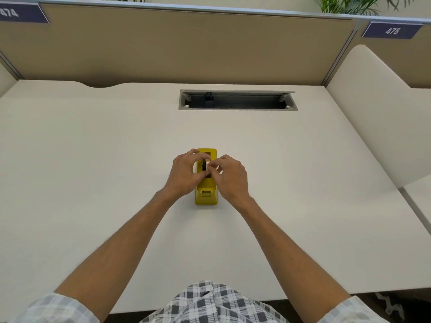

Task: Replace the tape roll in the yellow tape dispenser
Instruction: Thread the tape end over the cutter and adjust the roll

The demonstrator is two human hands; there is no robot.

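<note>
One broad white counter (116, 159) carries everything, bare except for the open cable tray (238, 100) at its far side, so you have room to work straight ahead. The yellow tape dispenser (207, 197) stands at the counter's centre, cutter end toward you, lined up so both arms reach it evenly. Your left hand (185, 173) curls over the roll bay, its grip closed around the tape roll (205, 165), probably to steady it in its cradle. Your right hand (229, 177) has thumb and forefinger pinched together at the roll's edge, likely on the tape or hub; which, I cannot tell.
</note>
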